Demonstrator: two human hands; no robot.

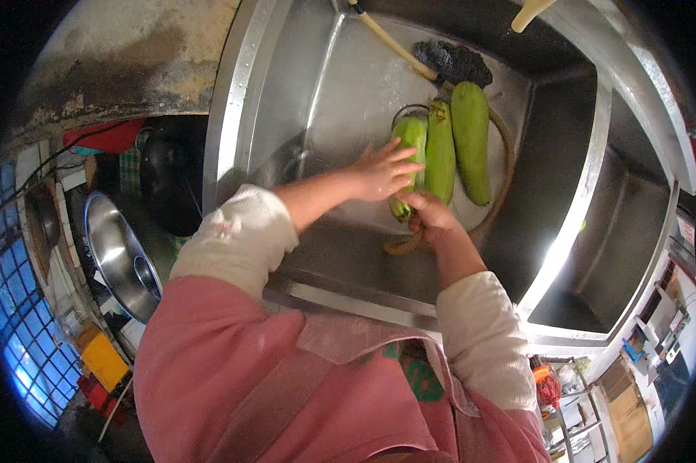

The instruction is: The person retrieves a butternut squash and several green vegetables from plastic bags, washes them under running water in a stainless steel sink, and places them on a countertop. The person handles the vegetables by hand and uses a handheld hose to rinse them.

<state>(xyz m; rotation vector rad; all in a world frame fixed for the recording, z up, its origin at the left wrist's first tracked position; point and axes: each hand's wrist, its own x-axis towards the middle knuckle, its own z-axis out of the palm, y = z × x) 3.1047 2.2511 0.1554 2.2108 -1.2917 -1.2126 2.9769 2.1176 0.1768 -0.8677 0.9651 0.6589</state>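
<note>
Three long green gourds lie in a deep steel sink. My left hand point(385, 173) has its fingers spread over the leftmost gourd point(411, 136), near its middle. By that gourd's lower end is my right hand point(432, 214), its thumb towards the gourd; whether its fingers grip anything is hidden. The middle gourd point(440, 156) lies just right of the leftmost one, its stem end brownish. Farther right rests the third gourd point(469, 142). A wire ring point(408, 108) shows behind the leftmost gourd's upper end.
A hose point(391, 45) runs into the sink point(348, 92) and curves round the gourds. A dark mesh pad point(452, 61) lies above them. Right of the divider point(579, 191) is a second basin point(620, 231). A steel bowl point(113, 254) stands at the left.
</note>
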